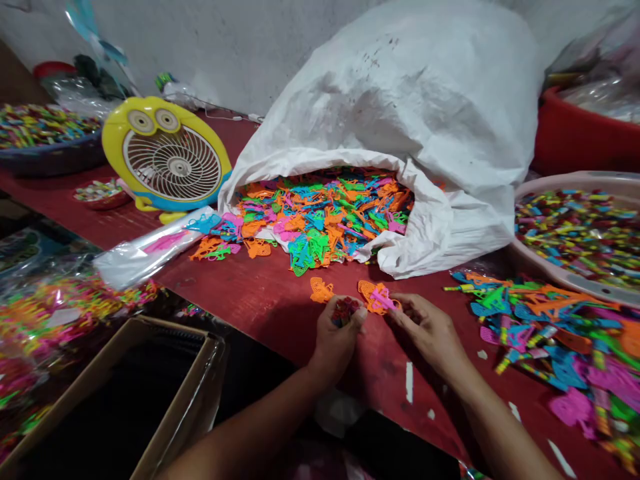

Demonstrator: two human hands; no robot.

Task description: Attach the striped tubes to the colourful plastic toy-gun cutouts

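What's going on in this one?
A person works at a red table with both hands. The left hand holds a bunch of small dark-red items; the right hand's fingertips are at a pink piece over an orange one, though whether they grip it is unclear. Beyond, colorful pieces spill from a white sack; another pile lies to the right.

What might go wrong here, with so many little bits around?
The left hand grips a bunch of small dark pieces, so one might slip out.

The white sack lies with its mouth open and colourful pieces spilling onto the table; more could slide towards the hands.

The clear plastic packaging seems to reach past the table's edge, so a nudge might tip it off.
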